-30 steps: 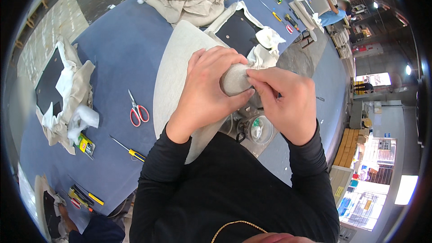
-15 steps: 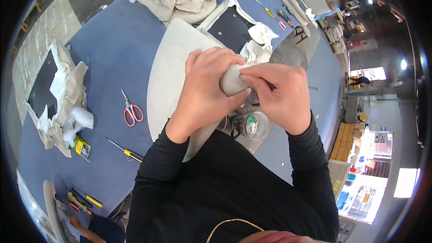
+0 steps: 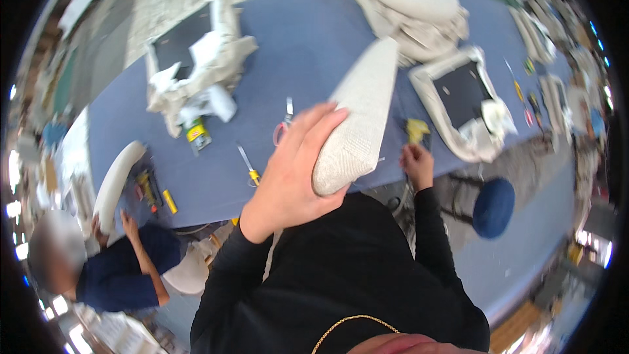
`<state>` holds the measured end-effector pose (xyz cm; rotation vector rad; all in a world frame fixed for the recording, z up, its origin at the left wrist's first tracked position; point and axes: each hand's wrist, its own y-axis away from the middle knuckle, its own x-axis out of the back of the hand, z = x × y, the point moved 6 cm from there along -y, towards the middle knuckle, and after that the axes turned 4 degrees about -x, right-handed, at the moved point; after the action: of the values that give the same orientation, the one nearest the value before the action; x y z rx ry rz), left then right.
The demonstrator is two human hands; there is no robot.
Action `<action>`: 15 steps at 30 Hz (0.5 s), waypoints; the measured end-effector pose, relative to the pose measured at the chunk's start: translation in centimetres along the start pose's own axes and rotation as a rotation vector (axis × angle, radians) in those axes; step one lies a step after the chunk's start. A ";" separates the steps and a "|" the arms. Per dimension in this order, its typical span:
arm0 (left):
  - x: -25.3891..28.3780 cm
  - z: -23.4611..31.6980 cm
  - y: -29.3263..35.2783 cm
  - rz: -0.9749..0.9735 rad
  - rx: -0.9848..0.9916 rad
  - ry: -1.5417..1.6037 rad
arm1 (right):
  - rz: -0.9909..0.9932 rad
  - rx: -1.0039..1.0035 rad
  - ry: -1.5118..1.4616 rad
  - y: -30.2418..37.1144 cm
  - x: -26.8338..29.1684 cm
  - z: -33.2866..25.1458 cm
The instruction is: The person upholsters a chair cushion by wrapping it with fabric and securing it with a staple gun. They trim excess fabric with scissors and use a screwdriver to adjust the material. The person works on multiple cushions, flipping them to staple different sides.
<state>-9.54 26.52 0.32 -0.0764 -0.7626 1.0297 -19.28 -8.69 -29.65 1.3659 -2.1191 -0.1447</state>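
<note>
My left hand (image 3: 295,170) is wrapped round a beige fabric-covered upholstered panel (image 3: 357,121), which stands tilted edge-on with its blunt corner towards me and its narrow end pointing away. Right of the panel, my right hand (image 3: 418,162) is low at the table edge, its fingers curled in. Whether they pinch anything is too blurred to make out. A small yellow item (image 3: 417,130) lies just beyond those fingertips. Red-handled scissors (image 3: 282,131) are partly covered by my left hand, and a yellow-handled screwdriver (image 3: 249,165) lies to its left.
The blue table (image 3: 295,39) carries stacked beige cushions (image 3: 419,0) at the back and fabric-edged frames with dark centres, one left (image 3: 183,42), one right (image 3: 458,95). A blue round stool (image 3: 493,208) stands at right. A co-worker (image 3: 124,265) handles a curved beige piece (image 3: 118,180) at left.
My right hand has left the beige panel and dropped to the right, by the table edge. My left hand still grips the panel, now turned edge-on. The view has swung left, bringing the co-worker further in.
</note>
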 end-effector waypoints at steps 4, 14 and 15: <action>2.5 -1.7 6.0 -0.168 0.478 0.091 | 0.066 0.149 0.242 -7.5 -8.2 7.1; 7.1 -8.6 24.3 0.212 0.958 -0.225 | -1.431 -0.613 -0.933 -4.9 -11.8 -5.5; 7.1 -8.7 23.9 0.228 0.968 -0.203 | -1.199 -0.217 -0.292 -3.6 -10.6 -7.7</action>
<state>-20.01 47.45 -11.85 0.7975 -0.3717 1.5476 -9.20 0.48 -29.41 2.3676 -1.1282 -1.0467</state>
